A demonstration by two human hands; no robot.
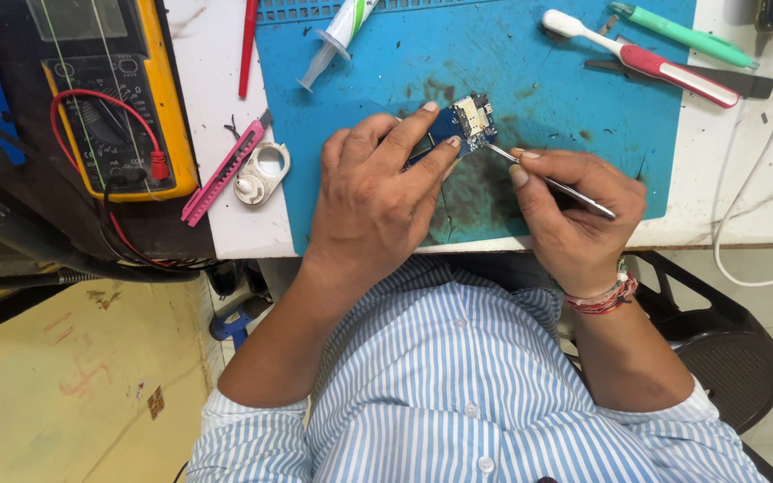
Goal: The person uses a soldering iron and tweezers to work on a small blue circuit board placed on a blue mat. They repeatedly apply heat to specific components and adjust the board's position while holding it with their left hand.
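**Board on the blue mat**

A scuffed blue mat [583,116] covers your white bench. Your left hand [373,192] pinches a small blue circuit board [465,121] near the mat's middle; your right hand [570,210] grips thin metal tweezers [552,183], tips touching the board. Further out lie a plastic syringe [333,40], a red-and-white toothbrush [641,55], a pink cutter [224,172], and a yellow multimeter [123,89].

There was a single view, taken from a camera on the person's head. It looked almost straight down, close over the near edge of the white table [216,215] and the blue mat [583,161]. The striped shirt [458,385] filled the bottom of the picture, the floor [64,385] showed at lower left, and a black chair [726,358] at lower right.
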